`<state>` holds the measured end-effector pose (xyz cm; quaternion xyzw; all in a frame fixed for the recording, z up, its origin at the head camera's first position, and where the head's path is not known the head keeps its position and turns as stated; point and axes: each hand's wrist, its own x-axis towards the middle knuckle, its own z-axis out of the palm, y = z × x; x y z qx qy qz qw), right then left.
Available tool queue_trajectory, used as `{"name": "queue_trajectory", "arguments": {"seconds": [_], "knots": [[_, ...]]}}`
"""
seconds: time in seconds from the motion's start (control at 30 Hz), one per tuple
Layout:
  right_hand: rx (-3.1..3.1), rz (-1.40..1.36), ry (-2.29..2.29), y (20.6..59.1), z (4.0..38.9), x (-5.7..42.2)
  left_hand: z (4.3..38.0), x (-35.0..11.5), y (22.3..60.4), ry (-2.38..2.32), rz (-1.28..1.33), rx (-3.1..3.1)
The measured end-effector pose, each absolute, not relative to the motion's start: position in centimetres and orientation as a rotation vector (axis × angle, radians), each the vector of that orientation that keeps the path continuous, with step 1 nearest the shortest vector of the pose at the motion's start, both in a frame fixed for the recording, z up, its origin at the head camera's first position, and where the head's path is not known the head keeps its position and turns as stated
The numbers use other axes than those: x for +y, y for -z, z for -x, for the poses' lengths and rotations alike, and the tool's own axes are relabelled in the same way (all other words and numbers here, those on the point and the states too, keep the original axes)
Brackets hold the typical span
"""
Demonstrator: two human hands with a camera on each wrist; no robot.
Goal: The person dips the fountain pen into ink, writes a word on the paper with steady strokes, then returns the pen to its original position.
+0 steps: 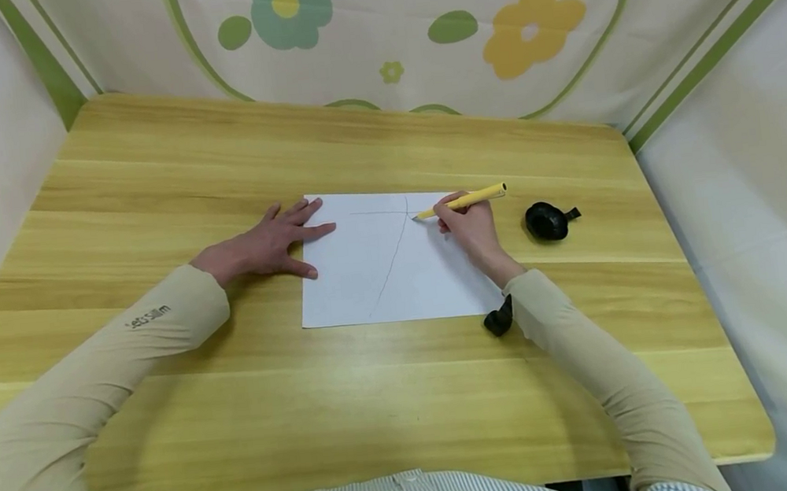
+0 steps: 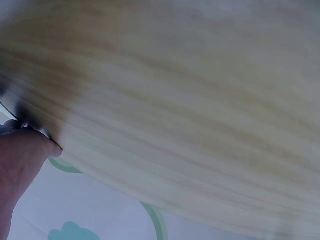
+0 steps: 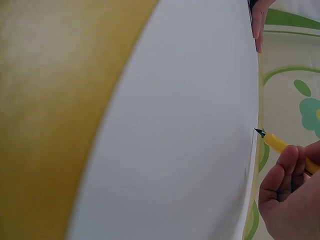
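A white sheet of paper (image 1: 342, 298) lies on the wooden table in the head view. Thin dark lines are drawn on it: a long one slanting down to the left, crossed near its top by a short level one. My left hand (image 1: 269, 246), fingers spread, rests on the sheet's left edge. With its fingers my right hand (image 1: 472, 230) pinches a yellow fountain pen (image 1: 477, 196) over the upper right part of the sheet. In the right wrist view the pen's dark nib (image 3: 259, 132) is at the paper surface. The left wrist view shows mostly blurred tabletop beside the left hand (image 2: 22, 155).
A round black object with a short tab (image 1: 546, 221) sits on the table right of the paper. Another small black piece (image 1: 499, 321) is at the right cuff. Flower-printed white cloth (image 1: 359, 35) hangs behind the table (image 1: 253, 417), with plain white cloth at both sides.
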<state>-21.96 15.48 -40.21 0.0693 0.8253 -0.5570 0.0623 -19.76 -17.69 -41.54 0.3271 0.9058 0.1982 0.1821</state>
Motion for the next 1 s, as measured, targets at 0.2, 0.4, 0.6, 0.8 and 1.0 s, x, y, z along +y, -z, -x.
{"name": "queue_trajectory", "arguments": {"seconds": [0.2,0.4,0.6,0.8,1.0], "knots": [[2.48,-0.205,1.716,40.1,21.8,15.6,19.9,-17.7,41.5,-0.566,-0.933,2.557],[2.48,-0.215,1.713,40.1,21.6,15.6,20.0,-17.7,41.6,-0.573,-0.939,2.55],[2.477,-0.221,1.717,40.0,21.3,15.7,19.9,-17.7,41.5,-0.582,-0.937,2.55],[2.475,-0.218,1.715,40.0,21.1,15.9,19.9,-17.7,41.5,-0.58,-0.919,2.55],[2.475,-0.208,1.705,39.9,20.9,16.0,19.8,-17.7,41.5,-0.577,-0.924,2.551]]}}
